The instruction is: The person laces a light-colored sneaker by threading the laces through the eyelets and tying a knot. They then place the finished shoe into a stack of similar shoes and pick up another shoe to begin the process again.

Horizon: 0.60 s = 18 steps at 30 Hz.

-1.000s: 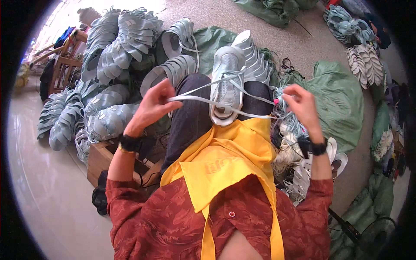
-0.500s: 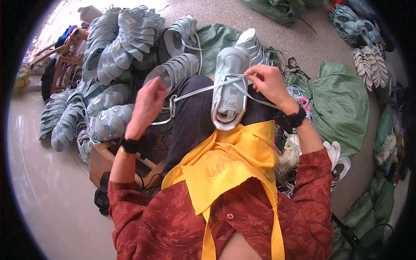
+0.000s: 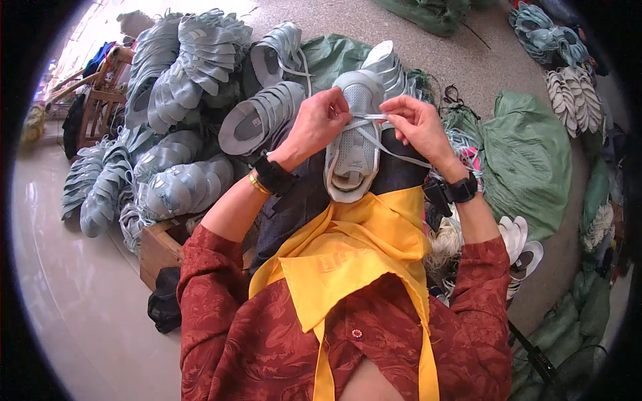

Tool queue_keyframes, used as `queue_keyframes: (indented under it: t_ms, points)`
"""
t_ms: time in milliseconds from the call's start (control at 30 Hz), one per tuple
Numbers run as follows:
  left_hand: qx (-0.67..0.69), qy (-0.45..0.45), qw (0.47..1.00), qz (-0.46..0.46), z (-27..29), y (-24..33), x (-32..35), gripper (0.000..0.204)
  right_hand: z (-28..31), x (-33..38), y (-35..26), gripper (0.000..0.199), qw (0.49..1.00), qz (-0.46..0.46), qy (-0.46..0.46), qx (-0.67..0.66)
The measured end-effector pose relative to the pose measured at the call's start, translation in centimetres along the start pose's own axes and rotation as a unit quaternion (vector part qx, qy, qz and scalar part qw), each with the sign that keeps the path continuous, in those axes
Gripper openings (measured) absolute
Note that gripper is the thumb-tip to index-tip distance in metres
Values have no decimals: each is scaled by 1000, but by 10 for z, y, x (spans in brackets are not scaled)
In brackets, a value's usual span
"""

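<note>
A pale blue-grey sneaker upper (image 3: 347, 160) rests on my lap, its toe pointing away from me and its heel opening toward me. A flat white shoelace (image 3: 366, 118) crosses over its throat, and one loose length slants down to the right. My left hand (image 3: 318, 125) is closed in a pinch on the lace at the left side of the upper. From the right side, the thumb and forefinger of my right hand (image 3: 418, 129) pinch the lace too. Both hands are close together above the upper, and the fingers of the left partly cover its edge.
Stacks of pale blue shoe uppers (image 3: 190, 73) lie at the left, beside a wooden box (image 3: 160, 246). A nested stack of uppers (image 3: 261, 119) sits by my left forearm. At the right are a green sack (image 3: 525, 164) and white shoe parts (image 3: 513, 237). A yellow apron (image 3: 351, 234) covers my lap.
My left hand has come in from the left to the upper, beside my right hand. The lace end stretched out to the left is no longer seen there. My right hand has barely moved.
</note>
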<state>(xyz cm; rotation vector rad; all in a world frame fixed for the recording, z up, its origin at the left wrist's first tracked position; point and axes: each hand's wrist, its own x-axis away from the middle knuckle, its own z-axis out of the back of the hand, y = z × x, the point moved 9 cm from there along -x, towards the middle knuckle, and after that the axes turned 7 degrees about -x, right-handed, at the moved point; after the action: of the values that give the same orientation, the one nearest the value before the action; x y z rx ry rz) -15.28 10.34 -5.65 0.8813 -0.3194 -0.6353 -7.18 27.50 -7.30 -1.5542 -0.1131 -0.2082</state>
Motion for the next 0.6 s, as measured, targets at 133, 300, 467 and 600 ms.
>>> queue_keyframes:
  t_ms: [133, 300, 467, 600]
  points:
    - [-30, 22, 999, -39, -2, 5, -5, 8, 5, -1, 8, 15, 999, 14, 33, 32]
    - [-35, 17, 998, -49, -6, 2, -7, 4, 5, -2, 6, 14, 994, 21, 68, 88]
    - [44, -48, 997, 40, -9, -17, -4, 8, 0, -5, -4, 15, 979, 74, 69, 177]
    - [177, -103, 973, 103, -10, -31, 7, 12, -10, -2, -23, 15, 953, 159, 56, 250]
